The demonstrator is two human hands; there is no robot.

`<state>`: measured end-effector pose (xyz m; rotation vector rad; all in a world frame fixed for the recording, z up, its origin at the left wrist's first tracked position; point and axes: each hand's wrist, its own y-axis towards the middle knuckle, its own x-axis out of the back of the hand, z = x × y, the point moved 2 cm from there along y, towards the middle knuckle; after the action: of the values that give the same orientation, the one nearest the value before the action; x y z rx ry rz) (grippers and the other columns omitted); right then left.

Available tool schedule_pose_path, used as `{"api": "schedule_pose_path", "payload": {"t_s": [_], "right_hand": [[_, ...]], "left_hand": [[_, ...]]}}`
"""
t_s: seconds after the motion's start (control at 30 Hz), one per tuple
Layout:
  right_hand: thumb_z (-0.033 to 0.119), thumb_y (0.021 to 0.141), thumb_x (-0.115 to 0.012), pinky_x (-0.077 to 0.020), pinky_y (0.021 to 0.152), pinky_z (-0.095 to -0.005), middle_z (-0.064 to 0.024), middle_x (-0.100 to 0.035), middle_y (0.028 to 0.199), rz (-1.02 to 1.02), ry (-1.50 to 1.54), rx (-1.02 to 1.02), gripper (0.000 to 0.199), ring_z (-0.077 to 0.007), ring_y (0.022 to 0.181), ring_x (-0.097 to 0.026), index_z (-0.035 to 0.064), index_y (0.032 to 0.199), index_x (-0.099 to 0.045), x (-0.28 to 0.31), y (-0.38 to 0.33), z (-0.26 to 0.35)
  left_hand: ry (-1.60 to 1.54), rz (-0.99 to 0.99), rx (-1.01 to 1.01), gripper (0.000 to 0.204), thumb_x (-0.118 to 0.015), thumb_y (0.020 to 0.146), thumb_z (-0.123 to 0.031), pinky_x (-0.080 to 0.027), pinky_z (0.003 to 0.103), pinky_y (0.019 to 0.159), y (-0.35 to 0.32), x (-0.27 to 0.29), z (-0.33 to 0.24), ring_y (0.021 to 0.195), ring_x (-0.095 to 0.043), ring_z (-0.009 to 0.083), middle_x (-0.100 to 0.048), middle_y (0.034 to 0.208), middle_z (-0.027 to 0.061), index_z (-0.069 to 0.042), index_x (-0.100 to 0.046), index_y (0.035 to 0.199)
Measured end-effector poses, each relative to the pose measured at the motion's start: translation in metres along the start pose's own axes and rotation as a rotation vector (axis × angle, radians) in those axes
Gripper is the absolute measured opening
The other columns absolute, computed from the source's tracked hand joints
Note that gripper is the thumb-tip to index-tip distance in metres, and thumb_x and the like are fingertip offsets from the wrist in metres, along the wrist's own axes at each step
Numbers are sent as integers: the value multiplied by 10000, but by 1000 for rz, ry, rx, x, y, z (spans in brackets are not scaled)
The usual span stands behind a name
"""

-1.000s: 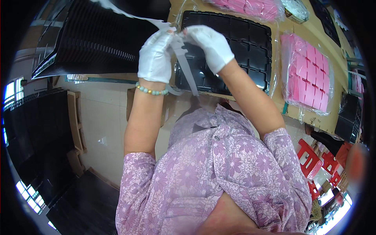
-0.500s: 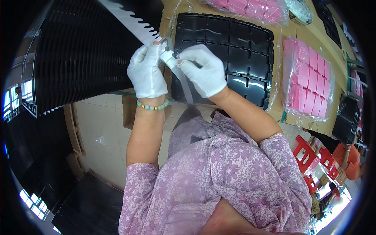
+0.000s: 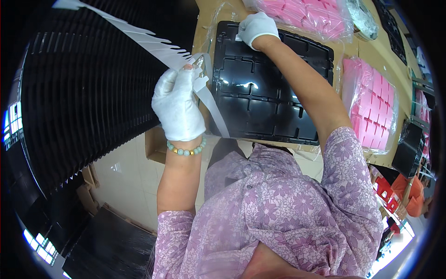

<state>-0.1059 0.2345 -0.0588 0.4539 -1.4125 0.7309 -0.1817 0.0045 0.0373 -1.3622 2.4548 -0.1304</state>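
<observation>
My left hand (image 3: 179, 109), in a white glove, pinches a long strip of white stickers (image 3: 148, 44). The strip fans out toward the upper left in pointed tabs, and a pale tail (image 3: 213, 107) hangs down over the near left edge of a black plastic tray (image 3: 260, 116). At the tray's far left corner is my gloved right hand (image 3: 258, 30), its fingers bent together. A small white sticker (image 3: 239, 37) shows at these fingertips, against the tray. The fingertips themselves are partly hidden by the back of the hand.
Tall stacks of black ribbed trays (image 3: 93, 97) rise at my left. Clear-wrapped pink foam pieces (image 3: 371, 104) lie on the cardboard-covered table (image 3: 341, 51) at the right, and more pink pieces (image 3: 306, 16) at the back. A person in orange (image 3: 409, 193) is far right.
My right hand has left the strip beside my left hand and reached away to the tray's far left corner with a small white sticker. The left hand still holds the strip, slightly lower in view.
</observation>
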Motion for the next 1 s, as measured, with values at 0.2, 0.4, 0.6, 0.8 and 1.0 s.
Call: {"api": "schedule_pose_path", "payload": {"t_s": [0.2, 0.4, 0.6, 0.8, 1.0], "right_hand": [[301, 788, -662, -543, 798, -399, -112, -710, 911, -78, -4, -5, 173, -298, 909, -674, 185, 870, -762, -6, -2, 4], [291, 802, -647, -538, 797, -395, -116, -705, 891, -142, -83, -5, 182, -297, 887, -671, 163, 861, -761, -5, -10, 10], [255, 806, -643, -526, 786, -399, -103, -709, 897, -175, 158, -68, 170, -282, 877, -676, 149, 879, -755, -19, -30, 14], [199, 792, -648, -522, 761, -382, -100, -709, 901, -112, -31, -44, 127, -266, 897, -684, 159, 868, -741, -24, -26, 33], [295, 834, -620, -517, 763, -387, -91, -710, 890, -220, 72, -76, 176, -275, 871, -680, 178, 879, -744, -32, -34, 29]], "left_hand": [[58, -8, -18, 129, -665, 885, -115, -500, 291, 820, 7, -5, 0, 857, -651, 168, -685, 889, 105, 1, -651, 940], [14, -16, -30, 127, -659, 879, -98, -487, 311, 862, 13, -5, 0, 858, -649, 182, -680, 904, 110, 7, -647, 949], [-21, -5, -5, 135, -654, 877, -95, -489, 316, 870, 7, -3, 1, 873, -649, 189, -678, 917, 111, 6, -656, 967], [-136, 25, 39, 92, -648, 877, -85, -491, 327, 873, -2, 8, -1, 884, -652, 206, -683, 921, 102, -14, -682, 923], [-118, 56, 48, 90, -643, 897, -92, -491, 269, 805, -19, 24, -4, 857, -639, 145, -671, 922, 90, -15, -647, 945]]}}
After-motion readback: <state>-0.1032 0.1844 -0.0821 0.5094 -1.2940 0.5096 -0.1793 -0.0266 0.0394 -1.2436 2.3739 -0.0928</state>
